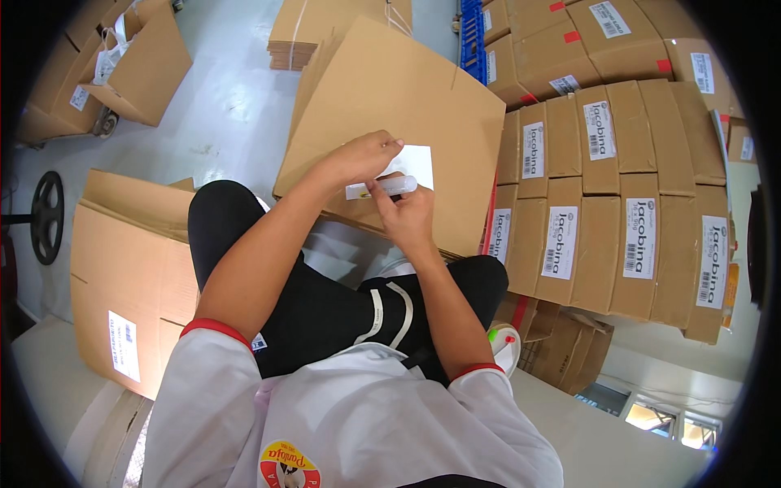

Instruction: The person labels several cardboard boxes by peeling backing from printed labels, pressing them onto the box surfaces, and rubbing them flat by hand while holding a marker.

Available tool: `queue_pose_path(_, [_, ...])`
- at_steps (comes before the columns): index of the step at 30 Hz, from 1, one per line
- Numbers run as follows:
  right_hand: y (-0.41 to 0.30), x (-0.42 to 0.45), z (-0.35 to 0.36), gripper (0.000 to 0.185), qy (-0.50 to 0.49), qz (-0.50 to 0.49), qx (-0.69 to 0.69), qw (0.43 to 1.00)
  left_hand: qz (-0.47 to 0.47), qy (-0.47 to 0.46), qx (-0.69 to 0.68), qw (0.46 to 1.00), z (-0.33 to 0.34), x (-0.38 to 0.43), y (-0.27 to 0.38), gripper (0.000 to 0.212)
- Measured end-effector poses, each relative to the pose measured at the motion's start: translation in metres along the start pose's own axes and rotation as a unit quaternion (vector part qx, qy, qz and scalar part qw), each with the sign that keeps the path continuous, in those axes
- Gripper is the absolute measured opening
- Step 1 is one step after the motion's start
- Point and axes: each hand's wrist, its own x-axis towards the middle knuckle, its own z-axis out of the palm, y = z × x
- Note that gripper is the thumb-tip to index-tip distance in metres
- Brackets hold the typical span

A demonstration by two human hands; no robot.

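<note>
My right hand (409,213) grips a translucent, capped-looking tube-shaped marker or glue stick (393,186); which of these it is I cannot tell. Just up and to the left, my left hand (366,157) rests at the edge of a white paper sheet (418,161), its fingers partly bent; whether it pinches the paper cannot be seen. The sheet lies on a stack of flattened cardboard boxes (427,91) in front of my knees. Part of the sheet is hidden under both hands.
On the right stand stacked, labelled cartons (665,140). An open cardboard box (137,274) is at my left knee. Strapped flat cardboard (305,30) lies beyond the stack. At the upper left, another open box (146,67) holds plastic bags, near a cart wheel.
</note>
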Motion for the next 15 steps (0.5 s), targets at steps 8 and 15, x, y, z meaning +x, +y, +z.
queue_pose_path(8, [0.04, 0.005, -0.048, 0.027, 0.066, 0.039, -0.096, 0.992, 0.025, 0.018, 0.044, 0.999, 0.004, 0.004, -0.008, 0.059])
queue_pose_path(15, [0.067, 0.009, -0.076, 0.031, 0.115, 0.063, -0.134, 0.982, 0.006, 0.018, 0.06, 0.998, 0.003, 0.0, -0.001, 0.057])
